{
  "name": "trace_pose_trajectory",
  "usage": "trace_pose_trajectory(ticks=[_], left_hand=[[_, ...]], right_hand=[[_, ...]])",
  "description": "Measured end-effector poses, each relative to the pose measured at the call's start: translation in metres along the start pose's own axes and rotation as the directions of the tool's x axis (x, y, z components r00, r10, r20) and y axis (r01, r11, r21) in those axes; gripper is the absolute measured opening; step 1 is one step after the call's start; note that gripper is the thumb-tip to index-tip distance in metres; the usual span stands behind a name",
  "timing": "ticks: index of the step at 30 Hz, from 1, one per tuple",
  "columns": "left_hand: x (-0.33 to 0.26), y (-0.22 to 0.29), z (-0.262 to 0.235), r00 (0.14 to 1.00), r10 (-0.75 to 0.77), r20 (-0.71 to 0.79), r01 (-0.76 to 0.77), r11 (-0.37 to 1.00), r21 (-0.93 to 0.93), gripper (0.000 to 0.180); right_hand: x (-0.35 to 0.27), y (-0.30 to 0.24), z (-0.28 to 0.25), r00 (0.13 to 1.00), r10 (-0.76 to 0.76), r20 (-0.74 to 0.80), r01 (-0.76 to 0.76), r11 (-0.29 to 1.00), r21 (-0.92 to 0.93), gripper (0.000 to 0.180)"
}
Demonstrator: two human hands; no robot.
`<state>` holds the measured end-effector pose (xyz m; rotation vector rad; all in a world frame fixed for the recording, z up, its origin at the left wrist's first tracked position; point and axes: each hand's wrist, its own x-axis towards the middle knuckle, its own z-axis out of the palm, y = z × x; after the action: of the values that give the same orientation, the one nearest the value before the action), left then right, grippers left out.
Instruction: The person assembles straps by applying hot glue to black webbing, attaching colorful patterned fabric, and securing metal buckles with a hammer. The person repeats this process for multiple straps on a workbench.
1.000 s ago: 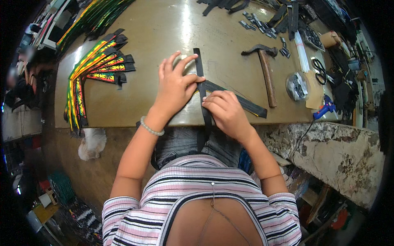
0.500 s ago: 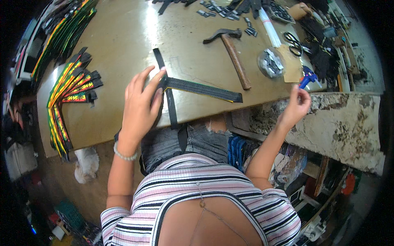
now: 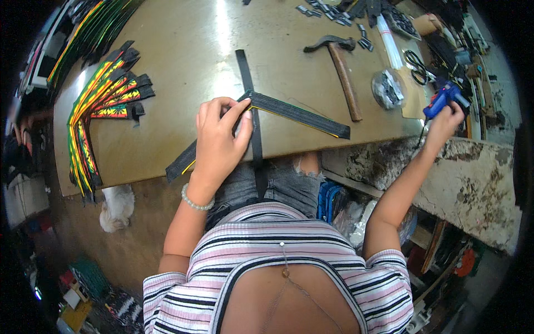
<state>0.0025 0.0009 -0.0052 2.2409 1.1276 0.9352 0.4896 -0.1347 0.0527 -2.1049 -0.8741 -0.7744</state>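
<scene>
My left hand (image 3: pixel 221 133) is closed at the peak of a wide black ribbed band (image 3: pixel 300 115) with yellow and green edging. Its thumb and fingertips press together there, and the band slopes down to either side in an inverted V. A narrow black strap (image 3: pixel 243 65) runs under this peak, across the table edge and down over my lap. Off to the right, my right hand (image 3: pixel 445 119) is wrapped round a blue glue gun (image 3: pixel 440 101), lifted by the table's right side. Part of the band is hidden beneath my left hand.
A claw hammer (image 3: pixel 346 83) lies right of the band. Beyond it are a clear round container (image 3: pixel 387 89), black scissors (image 3: pixel 417 68), white sticks (image 3: pixel 389 44) and small dark pieces (image 3: pixel 328 12). Folded patterned bands (image 3: pixel 92 119) lie at left. A white animal (image 3: pixel 117 209) is on the floor.
My right hand has reached the glue gun and closed round it, lifting it. My left fingers have drawn together on the band's peak. The whole view has shifted a little.
</scene>
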Motion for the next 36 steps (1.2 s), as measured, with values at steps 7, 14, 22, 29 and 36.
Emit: trace_pose_trajectory(ticks=[7,14,22,29,36], left_hand=[[-0.002,0.003,0.004,0.997,0.019,-0.072,-0.018,1.000,0.014,0.030],[-0.006,0.000,0.003,0.970,-0.083,-0.229,0.060,0.993,-0.103,0.016],[-0.006,-0.004,0.005,0.977,-0.039,-0.211,0.028,0.998,-0.055,0.014],[-0.013,0.002,-0.012,0.975,-0.065,-0.213,0.046,0.995,-0.090,0.015],[-0.010,0.001,-0.005,0.999,0.028,-0.034,-0.028,1.000,0.012,0.020]], right_hand=[[-0.051,-0.172,-0.003,0.763,-0.079,0.641,-0.482,0.590,0.647,0.035],[-0.172,-0.248,0.013,0.702,0.076,0.708,-0.536,0.711,0.454,0.020],[-0.182,-0.266,-0.058,0.331,-0.662,0.672,0.166,0.742,0.649,0.064],[-0.189,-0.252,-0.046,0.349,-0.646,0.679,-0.038,0.714,0.699,0.063],[-0.150,-0.236,-0.051,0.818,0.007,0.576,-0.549,0.313,0.775,0.044]])
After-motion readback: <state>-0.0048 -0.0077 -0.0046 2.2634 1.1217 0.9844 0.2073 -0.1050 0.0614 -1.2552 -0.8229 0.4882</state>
